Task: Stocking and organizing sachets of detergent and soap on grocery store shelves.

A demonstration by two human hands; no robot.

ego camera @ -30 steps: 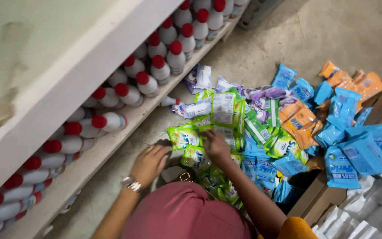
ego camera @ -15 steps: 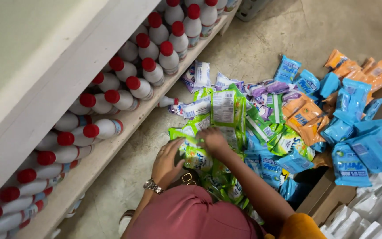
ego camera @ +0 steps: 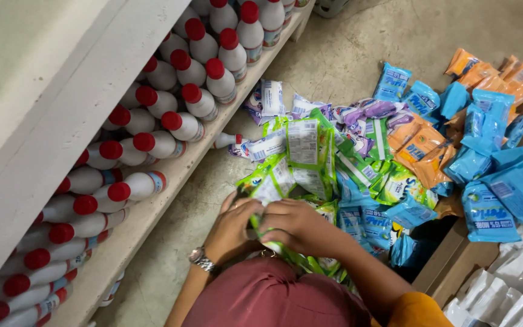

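My left hand (ego camera: 232, 229), with a metal watch on its wrist, and my right hand (ego camera: 301, 225) meet over a bunch of green sachets (ego camera: 273, 181) low in the middle of the view. Both hands are closed on the sachets, fingers nearly touching. A longer strip of green and white sachets (ego camera: 307, 145) lies on the floor just beyond them. My right forearm runs down to an orange sleeve (ego camera: 419, 312). Maroon cloth (ego camera: 267, 300) hides the floor under my wrists.
A low pale shelf (ego camera: 152, 209) on the left holds several white bottles with red caps (ego camera: 183, 124) lying on their sides. Blue (ego camera: 491, 200), orange (ego camera: 419, 145) and purple (ego camera: 370, 112) sachets are heaped on the concrete floor. A cardboard box edge (ego camera: 449, 263) and white packets (ego camera: 509, 297) sit at the bottom right.
My left hand has moved right from the floor beside the pile and closed on the green sachets next to my right hand. The view has shifted slightly along the shelf.
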